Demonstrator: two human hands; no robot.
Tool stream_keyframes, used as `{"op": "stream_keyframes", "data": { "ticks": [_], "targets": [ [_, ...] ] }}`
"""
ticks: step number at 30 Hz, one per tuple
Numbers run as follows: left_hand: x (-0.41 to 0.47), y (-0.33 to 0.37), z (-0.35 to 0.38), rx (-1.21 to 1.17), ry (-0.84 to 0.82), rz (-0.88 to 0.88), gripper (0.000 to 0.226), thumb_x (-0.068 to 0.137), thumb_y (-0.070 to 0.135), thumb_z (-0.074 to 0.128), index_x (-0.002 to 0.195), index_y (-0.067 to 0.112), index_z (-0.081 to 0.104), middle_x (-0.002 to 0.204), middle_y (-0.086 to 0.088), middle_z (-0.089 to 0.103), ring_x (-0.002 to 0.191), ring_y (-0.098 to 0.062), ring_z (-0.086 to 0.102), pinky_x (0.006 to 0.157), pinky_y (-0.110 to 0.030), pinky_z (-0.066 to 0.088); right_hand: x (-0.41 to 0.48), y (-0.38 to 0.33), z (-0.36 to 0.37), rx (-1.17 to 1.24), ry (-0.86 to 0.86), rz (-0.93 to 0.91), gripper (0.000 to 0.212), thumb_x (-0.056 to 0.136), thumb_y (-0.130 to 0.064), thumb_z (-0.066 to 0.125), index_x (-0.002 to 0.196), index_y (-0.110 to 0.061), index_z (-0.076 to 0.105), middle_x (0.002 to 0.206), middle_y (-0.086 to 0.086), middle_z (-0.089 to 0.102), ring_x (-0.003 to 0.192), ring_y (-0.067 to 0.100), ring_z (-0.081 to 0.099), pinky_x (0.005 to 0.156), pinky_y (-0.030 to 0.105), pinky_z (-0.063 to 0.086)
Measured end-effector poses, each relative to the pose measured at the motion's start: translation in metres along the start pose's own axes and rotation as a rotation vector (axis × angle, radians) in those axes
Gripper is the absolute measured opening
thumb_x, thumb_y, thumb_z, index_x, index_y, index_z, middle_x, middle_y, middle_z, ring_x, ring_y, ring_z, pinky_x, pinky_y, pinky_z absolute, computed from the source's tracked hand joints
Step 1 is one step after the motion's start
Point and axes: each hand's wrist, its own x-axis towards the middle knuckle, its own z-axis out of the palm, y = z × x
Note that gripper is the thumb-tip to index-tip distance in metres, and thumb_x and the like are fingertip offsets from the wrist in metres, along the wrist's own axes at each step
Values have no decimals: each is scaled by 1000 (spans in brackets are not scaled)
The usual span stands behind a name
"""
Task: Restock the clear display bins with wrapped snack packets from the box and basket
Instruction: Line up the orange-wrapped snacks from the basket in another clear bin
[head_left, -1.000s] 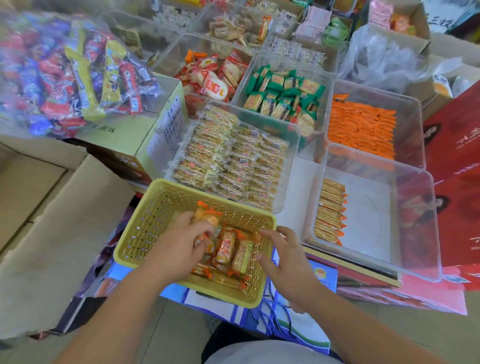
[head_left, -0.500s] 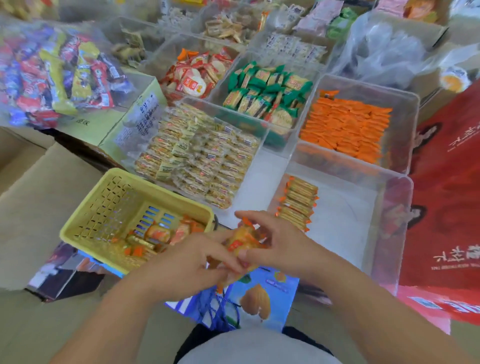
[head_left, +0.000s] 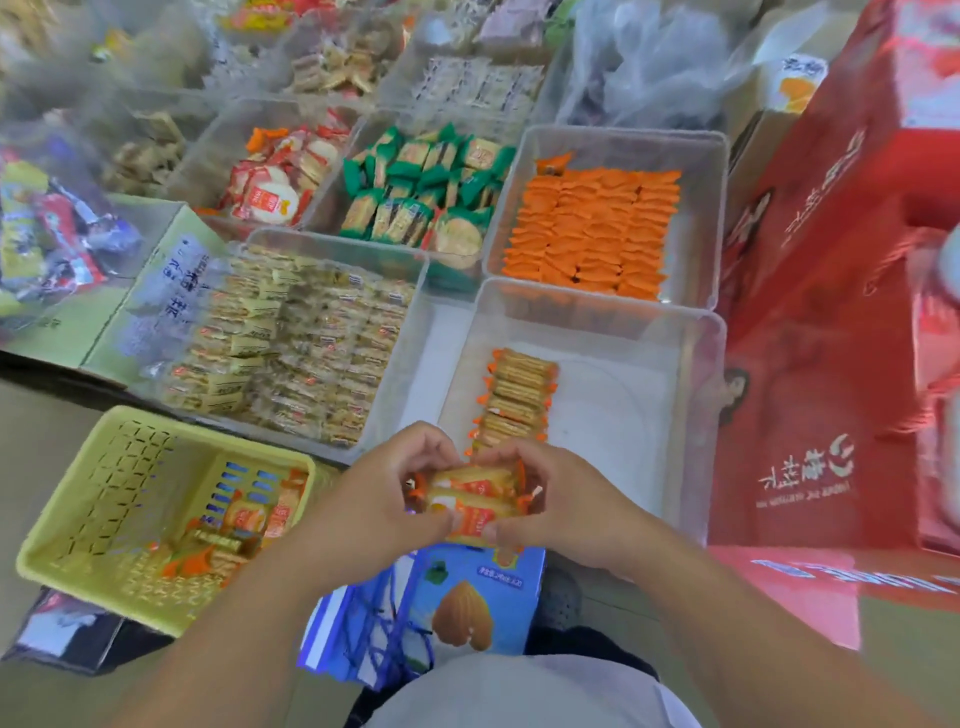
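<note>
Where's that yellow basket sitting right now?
In the head view the yellow basket sits low on the left, beside the left hand and in front of the clear bin packed with pale packets.

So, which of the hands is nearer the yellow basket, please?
Left. The left hand sits just right of the basket; the right hand is farther right; both hold packets.

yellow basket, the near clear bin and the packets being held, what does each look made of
The yellow basket looks like moulded plastic, fairly matte, with rows of slots through its walls. The near clear bin seems to be rigid transparent plastic, smooth, since its contents show through the walls. The held packets look wrapped in thin glossy film, probably plastic, with orange crimped ends.
</note>
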Motion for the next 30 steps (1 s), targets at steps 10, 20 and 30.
{"op": "stream_keyframes", "data": {
  "ticks": [10,20,30],
  "targets": [
    [99,10,19,201,-159,91,50,83,9,75,110,48,59,107,21,69,93,-1,67,73,-14,52,26,40,-31,-229,198,64,55,83,-33,81,131,-35,54,109,-13,61,86,-3,57,78,21,46],
    [223,0,34,730,-109,108,57,83,28,73,135,14,54,135,-9,56,126,-31,51,102,-38,44,84,83,-58,-275,838,338,48,93,-28,70,133,-19,45,117,1,43,95,27,57,75,34,40],
    [263,-17,51,1099,-146,96,69,83,59,67,129,11,49,130,-13,62,121,-35,57,100,-43,43,130,90,-80,-605,794,287,40,91,-16,65,129,-15,52,127,14,45,84,39,59,62,40,44]
  ]
}}
